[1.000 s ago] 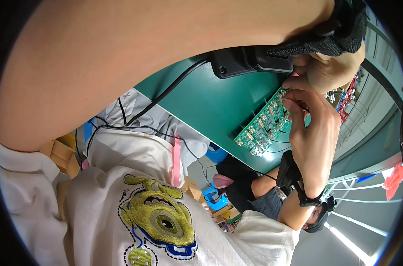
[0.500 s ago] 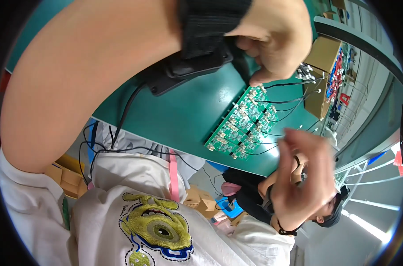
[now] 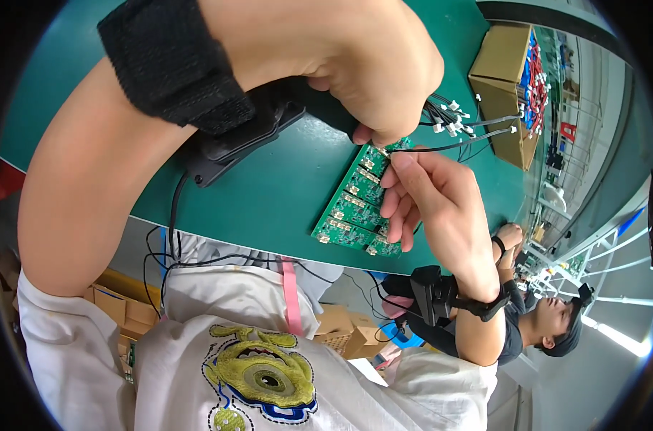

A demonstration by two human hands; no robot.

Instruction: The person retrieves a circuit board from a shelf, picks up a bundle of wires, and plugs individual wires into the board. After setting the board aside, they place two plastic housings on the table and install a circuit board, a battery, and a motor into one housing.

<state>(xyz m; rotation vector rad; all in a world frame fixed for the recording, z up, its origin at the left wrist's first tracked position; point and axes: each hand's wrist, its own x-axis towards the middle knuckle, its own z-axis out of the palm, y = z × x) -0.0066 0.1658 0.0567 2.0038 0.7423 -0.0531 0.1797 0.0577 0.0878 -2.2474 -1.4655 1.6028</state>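
A green printed circuit board panel (image 3: 348, 208) with rows of small white connectors lies on the green tabletop. My left hand (image 3: 384, 79) curls over its far end, thumb and fingertips closed at the board's edge; part of the grip is hidden. Just beside it, my right hand (image 3: 438, 194) pinches the end of a thin black cable (image 3: 456, 146) between thumb and forefinger, right at the board. Its other fingers hang bent over the board's right side and hide part of it. The cable's free end carries a white plug.
Several black cables with white plugs (image 3: 452, 122) lie beyond my right hand. Behind them stands a cardboard box (image 3: 499, 68) holding red and blue wires. A black device (image 3: 233, 147) with a cord sits under my left forearm. Another person (image 3: 535, 327) is at the right.
My right hand has come in from the right to the board and now pinches a cable there. My left hand has shifted left and a little lower, still at the board's far end.
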